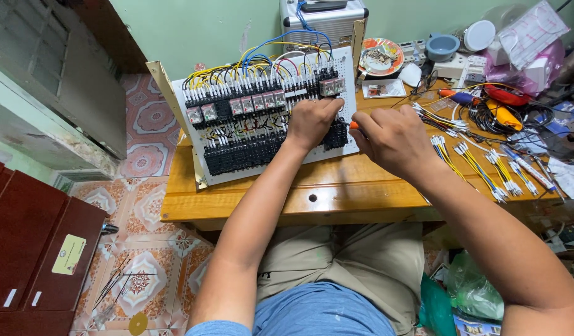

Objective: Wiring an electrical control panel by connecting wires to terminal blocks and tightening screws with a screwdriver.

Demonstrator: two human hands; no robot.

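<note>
A white perforated panel (194,163) leans on the wooden table (337,193), packed with rows of black terminal blocks, small relays (237,106) and yellow, blue and red wires. My left hand (310,121) rests on the panel's right part, fingers curled against the blocks; what it pinches is hidden. My right hand (393,138) is just right of the panel edge, closed around an orange-handled screwdriver (354,125) whose tip points at the blocks.
Bundles of cut yellow, blue and white wires (480,163) lie on the table at right, with orange tools (504,115), a plate (380,56) and a metal case (327,22) behind. A dark red cabinet (32,249) stands at left on tiled floor.
</note>
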